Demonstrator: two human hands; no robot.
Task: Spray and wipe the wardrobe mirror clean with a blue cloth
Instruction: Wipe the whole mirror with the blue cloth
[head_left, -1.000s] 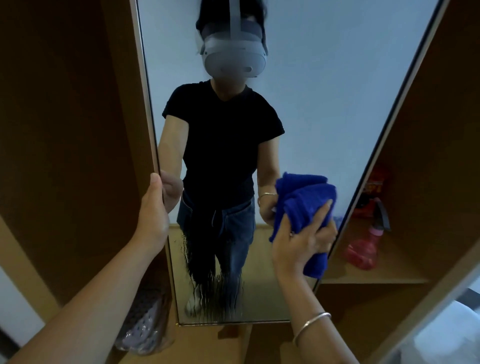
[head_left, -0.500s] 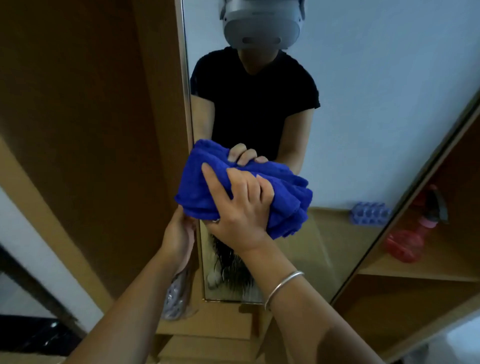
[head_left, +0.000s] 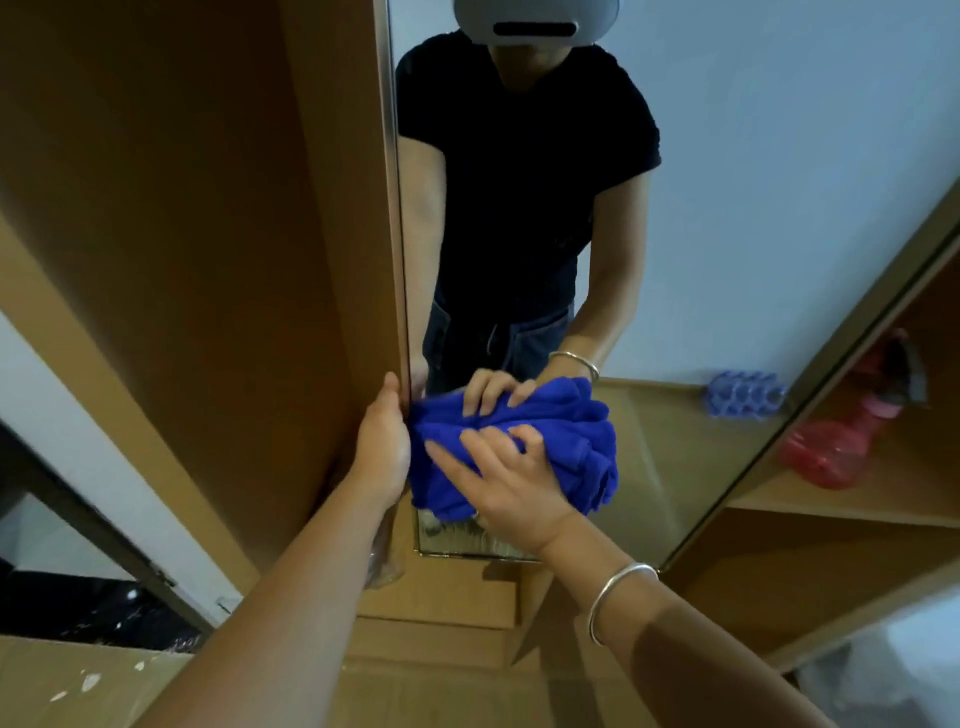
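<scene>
Blue terry fabric, bunched into thick folds, identifies the cloth (head_left: 545, 441), which lies flat against the lower left area of the wardrobe mirror (head_left: 753, 208), close to the mirror's bottom edge. The right hand (head_left: 511, 483) is positioned on the near face of the cloth, palm toward the glass, with fingers (head_left: 488, 447) spread and slightly curled into the folds; the cloth is pinned between this hand and the mirror, and it extends past the hand above, to the left and to the right. A silver bangle (head_left: 615, 597) encircles the right wrist. The left hand (head_left: 384, 441) sits just beside the cloth's left border and is closed around the vertical edge of the mirrored door (head_left: 337, 208), thumb on the brown outer face; the remaining fingers are hidden behind the edge. The mirror reflects the person in a black T-shirt, the cloth and the pressing hand, and a blue moulded tray (head_left: 745, 395) resting on a wooden surface. To the right of the mirror frame, a red spray bottle (head_left: 836, 447) with a dark trigger head lies tilted on a wooden shelf (head_left: 857, 506) inside the wardrobe, well apart from both hands.
</scene>
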